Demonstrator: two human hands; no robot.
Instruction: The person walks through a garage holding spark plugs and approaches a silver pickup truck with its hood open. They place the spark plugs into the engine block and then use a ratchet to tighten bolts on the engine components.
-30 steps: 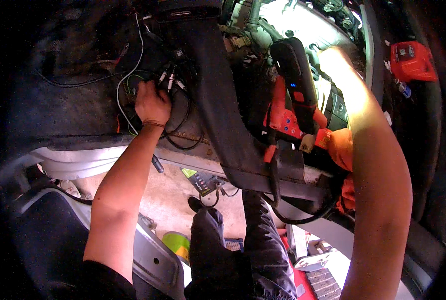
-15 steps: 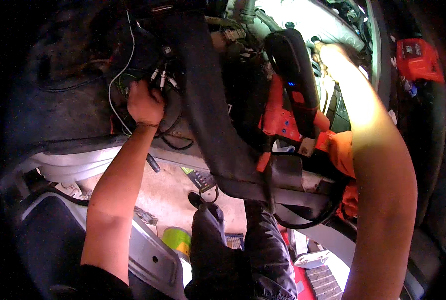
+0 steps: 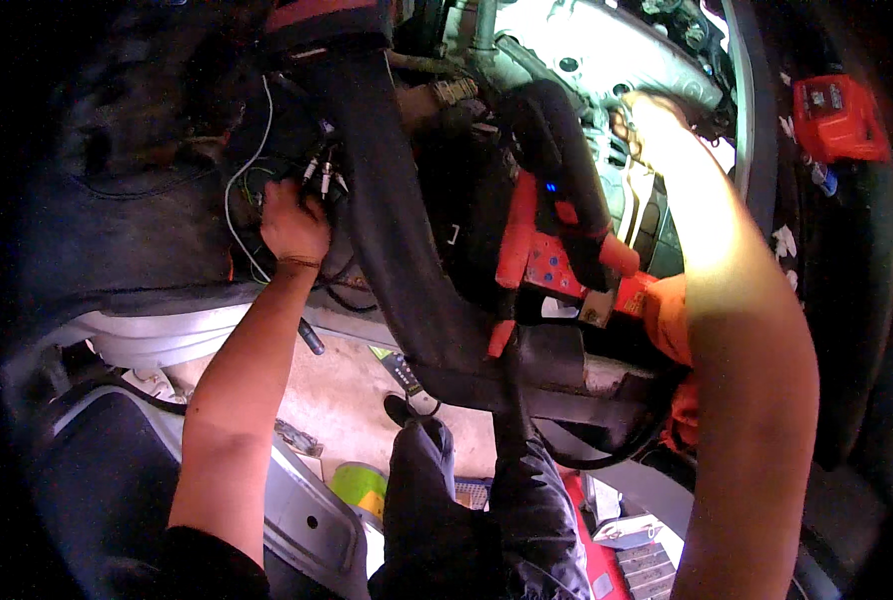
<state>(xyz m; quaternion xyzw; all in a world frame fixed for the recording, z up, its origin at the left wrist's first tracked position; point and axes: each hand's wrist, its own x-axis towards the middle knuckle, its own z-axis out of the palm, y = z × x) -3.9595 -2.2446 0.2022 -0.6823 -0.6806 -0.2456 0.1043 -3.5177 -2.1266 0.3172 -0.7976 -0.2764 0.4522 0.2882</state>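
Note:
Beside several spark plugs (image 3: 326, 178) with white bodies is my left hand (image 3: 297, 228), back upward, over the dark surface at the left. Shade and the hand itself hide its fingers. A thin pale cable (image 3: 235, 190) curves past it on the left. Under bright light at the upper right, my right hand (image 3: 649, 130) reaches to the pale metal engine cover (image 3: 592, 55), beside its round holes. Its fingers are curled together; what they hold, if anything, is hidden. Left of that forearm leans a black device (image 3: 562, 160) with small blue lights.
Red parts (image 3: 555, 265) and an orange cloth or glove (image 3: 670, 315) lie below the black device. A wide dark trim strip (image 3: 387, 230) runs between my hands. At the far right sits a red boxy object (image 3: 837, 118). A green-and-yellow tub (image 3: 359, 487) stands on the floor.
The view has shifted a little, and a red-and-black edge now shows at the top. My left hand sits slightly lower beside the spark plugs. My right hand stays by the engine cover.

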